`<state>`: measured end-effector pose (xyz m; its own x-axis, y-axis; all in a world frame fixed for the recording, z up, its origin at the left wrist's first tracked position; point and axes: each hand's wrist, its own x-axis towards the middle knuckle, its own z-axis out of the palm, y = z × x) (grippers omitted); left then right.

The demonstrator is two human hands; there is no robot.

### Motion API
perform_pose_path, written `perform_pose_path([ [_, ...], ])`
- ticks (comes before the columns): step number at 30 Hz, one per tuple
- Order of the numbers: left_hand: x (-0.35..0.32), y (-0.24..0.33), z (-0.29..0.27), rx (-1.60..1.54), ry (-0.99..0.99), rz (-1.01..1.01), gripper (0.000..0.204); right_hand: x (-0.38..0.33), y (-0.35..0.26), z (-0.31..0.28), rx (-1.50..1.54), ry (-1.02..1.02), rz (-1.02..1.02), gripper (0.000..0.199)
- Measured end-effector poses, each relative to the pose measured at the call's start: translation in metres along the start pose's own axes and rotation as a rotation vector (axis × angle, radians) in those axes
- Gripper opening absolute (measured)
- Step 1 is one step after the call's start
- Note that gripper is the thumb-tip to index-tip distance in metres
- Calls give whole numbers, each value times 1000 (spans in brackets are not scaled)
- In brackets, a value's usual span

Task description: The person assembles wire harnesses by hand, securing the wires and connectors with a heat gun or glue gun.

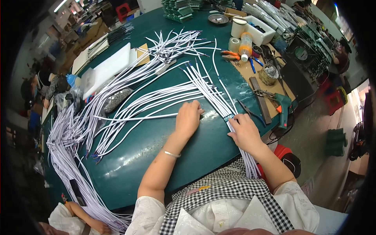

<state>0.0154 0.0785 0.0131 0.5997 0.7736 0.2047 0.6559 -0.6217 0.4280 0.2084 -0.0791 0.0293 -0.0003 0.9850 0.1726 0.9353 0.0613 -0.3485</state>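
Note:
My left hand (188, 119) is closed around the end of a white cable (145, 117), which runs leftward across the green table. Its fingertips are curled, so the cable's very end is hidden. My right hand (246, 133) rests on a bundle of white cables (209, 92), its fingertips on a strip of small green circuit boards (227, 117) lying across the bundle. The bundle's lower part (250, 166) hangs over the table edge towards my lap. Beyond my left hand, a row of loose white cables (156, 94) lies spread out.
A big heap of white cables (64, 137) covers the left side. At right lie black-handled pliers (252, 112), a metal bar (260, 100) and a green glue gun (282, 107). An orange bottle (245, 45) stands further back. Another person's hand (101, 227) shows at lower left.

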Motion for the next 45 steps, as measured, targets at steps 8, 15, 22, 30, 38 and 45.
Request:
perform_pose_path([
  [8,-34,70,-16,-444,155,346,18,8,-2,-3,169,77,23,34],
  [15,-44,67,-10,-488,215,446,24,2,7,-22,1417,-172,359,15],
  [22,-46,67,-11,-469,213,565,28,0,18,-18,1475,-365,368,13],
  [30,-46,61,3,-406,72,463,26,-3,45,-43,851,139,336,6],
  [38,-27,45,17,-319,105,284,21,-72,206,-30,-308,566,663,33],
  [45,-13,39,35,-247,56,275,16,-77,215,-26,607,409,915,38],
])
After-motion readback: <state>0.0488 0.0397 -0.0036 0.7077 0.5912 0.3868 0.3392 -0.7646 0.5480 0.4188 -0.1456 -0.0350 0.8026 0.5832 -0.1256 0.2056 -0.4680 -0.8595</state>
